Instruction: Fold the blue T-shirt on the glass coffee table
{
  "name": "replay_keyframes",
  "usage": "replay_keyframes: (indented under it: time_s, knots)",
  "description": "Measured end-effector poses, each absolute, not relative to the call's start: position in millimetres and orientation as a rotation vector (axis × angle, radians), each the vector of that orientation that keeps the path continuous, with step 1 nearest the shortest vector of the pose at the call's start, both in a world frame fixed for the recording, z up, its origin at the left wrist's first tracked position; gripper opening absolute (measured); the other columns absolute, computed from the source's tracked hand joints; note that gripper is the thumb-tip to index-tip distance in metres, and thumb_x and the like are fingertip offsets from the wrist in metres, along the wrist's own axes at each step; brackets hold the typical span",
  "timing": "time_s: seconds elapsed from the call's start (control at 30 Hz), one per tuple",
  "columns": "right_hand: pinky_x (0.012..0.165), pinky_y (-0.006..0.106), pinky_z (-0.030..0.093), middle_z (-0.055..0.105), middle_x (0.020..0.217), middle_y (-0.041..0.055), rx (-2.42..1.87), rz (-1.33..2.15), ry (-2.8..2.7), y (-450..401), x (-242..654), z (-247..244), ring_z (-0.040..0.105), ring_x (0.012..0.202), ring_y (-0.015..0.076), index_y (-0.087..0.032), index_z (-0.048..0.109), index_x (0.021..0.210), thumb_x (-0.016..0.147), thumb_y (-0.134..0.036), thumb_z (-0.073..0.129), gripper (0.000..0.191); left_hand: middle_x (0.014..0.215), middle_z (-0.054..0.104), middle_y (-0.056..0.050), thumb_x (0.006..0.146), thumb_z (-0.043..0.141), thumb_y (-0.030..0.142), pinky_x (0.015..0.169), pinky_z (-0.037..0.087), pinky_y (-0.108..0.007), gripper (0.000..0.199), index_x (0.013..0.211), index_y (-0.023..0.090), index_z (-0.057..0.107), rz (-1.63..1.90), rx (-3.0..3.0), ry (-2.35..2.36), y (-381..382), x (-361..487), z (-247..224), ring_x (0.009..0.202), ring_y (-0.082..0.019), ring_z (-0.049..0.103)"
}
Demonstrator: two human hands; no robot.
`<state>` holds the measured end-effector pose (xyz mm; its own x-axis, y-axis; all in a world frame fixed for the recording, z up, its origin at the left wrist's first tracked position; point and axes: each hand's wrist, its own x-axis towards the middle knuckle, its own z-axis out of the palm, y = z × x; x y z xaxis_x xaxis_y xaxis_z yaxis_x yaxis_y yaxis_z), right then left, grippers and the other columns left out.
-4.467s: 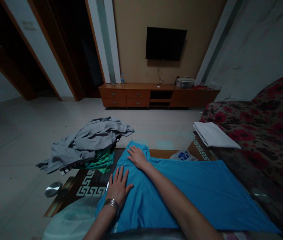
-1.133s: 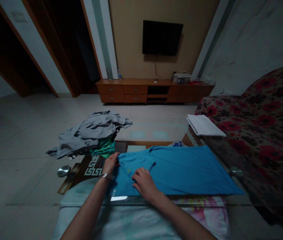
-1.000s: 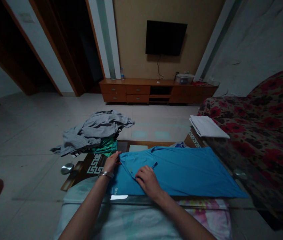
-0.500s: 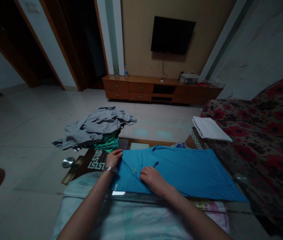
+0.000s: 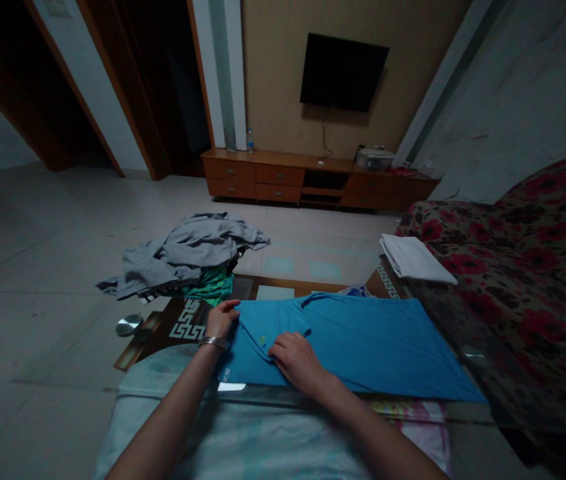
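Observation:
A blue garment lies in a long flat shape across the glass-topped table, with a folded-over flap at its left part. My left hand, with a bracelet at the wrist, has its fingers closed on the garment's upper left corner. Farther right, my right hand is curled on the lower edge of the flap, its fingertips pinching the cloth.
Grey clothes are heaped over a green garment at the table's left. A folded white cloth lies at the right, near the flowered sofa. Pale fabric covers something at the near side.
The slanting flap under my right hand has shifted slightly, and its small dark raised end now lies flatter. Both hands keep their places on the cloth; the whole view has shifted a little.

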<state>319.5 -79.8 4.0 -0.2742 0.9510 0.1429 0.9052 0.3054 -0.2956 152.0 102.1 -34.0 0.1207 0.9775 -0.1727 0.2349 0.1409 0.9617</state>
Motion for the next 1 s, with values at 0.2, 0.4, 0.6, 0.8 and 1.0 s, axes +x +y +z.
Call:
replay_keyframes:
  time_s: [0.2, 0.4, 0.6, 0.8, 1.0]
  knots:
    - [0.082, 0.029, 0.038, 0.065, 0.099, 0.0046, -1.758, 0.349, -2.068, -78, 342, 3, 0.055, 0.095, 0.0178, -0.023, 0.066, 0.101, 0.091, -0.034, 0.054, 0.019, 0.106, 0.064, -0.013, 0.061, 0.056, 0.007, 0.093, 0.044, -0.039, 0.040, 0.099, 0.012, 0.068, 0.899, 1.539, 1.444, 89, 158, -21, 0.100, -0.025, 0.059]
    - [0.084, 0.033, 0.037, 0.066, 0.099, 0.0105, -2.224, 0.129, -1.651, -44, 389, -11, 0.054, 0.097, 0.0229, -0.021, 0.068, 0.101, 0.093, -0.021, 0.044, 0.026, 0.139, 0.046, -0.014, 0.084, 0.044, 0.016, 0.107, 0.030, -0.047, 0.038, 0.118, 0.016, 0.061, 0.755, 2.472, 1.350, 57, 181, -14, 0.131, -0.030, 0.036]
    - [0.083, 0.028, 0.039, 0.063, 0.102, 0.0095, -2.230, 0.141, -1.634, -4, 419, -36, 0.054, 0.098, 0.0202, -0.023, 0.069, 0.103, 0.090, -0.021, 0.049, 0.024, 0.151, 0.032, -0.007, 0.090, 0.046, 0.036, 0.109, 0.022, -0.056, 0.044, 0.133, 0.027, 0.050, 0.426, 2.793, 1.047, 31, 208, -24, 0.140, -0.031, 0.021]
    - [0.079, 0.026, 0.039, 0.066, 0.099, 0.0078, -2.213, 0.225, -1.548, 13, 428, -40, 0.058, 0.093, 0.0181, -0.021, 0.067, 0.103, 0.091, -0.027, 0.049, 0.023, 0.152, 0.031, -0.008, 0.087, 0.051, 0.041, 0.107, 0.021, -0.061, 0.050, 0.135, 0.029, 0.048, 0.244, 2.784, 1.117, 37, 213, -38, 0.140, -0.033, 0.021]
    - [0.074, 0.026, 0.040, 0.068, 0.096, 0.0066, -2.269, 0.243, -1.396, 27, 435, -41, 0.061, 0.090, 0.0186, -0.019, 0.066, 0.097, 0.086, -0.028, 0.056, 0.017, 0.152, 0.029, -0.006, 0.089, 0.049, 0.043, 0.109, 0.018, -0.060, 0.051, 0.138, 0.031, 0.045, 0.149, 2.812, 1.141, 46, 209, -42, 0.140, -0.033, 0.021]
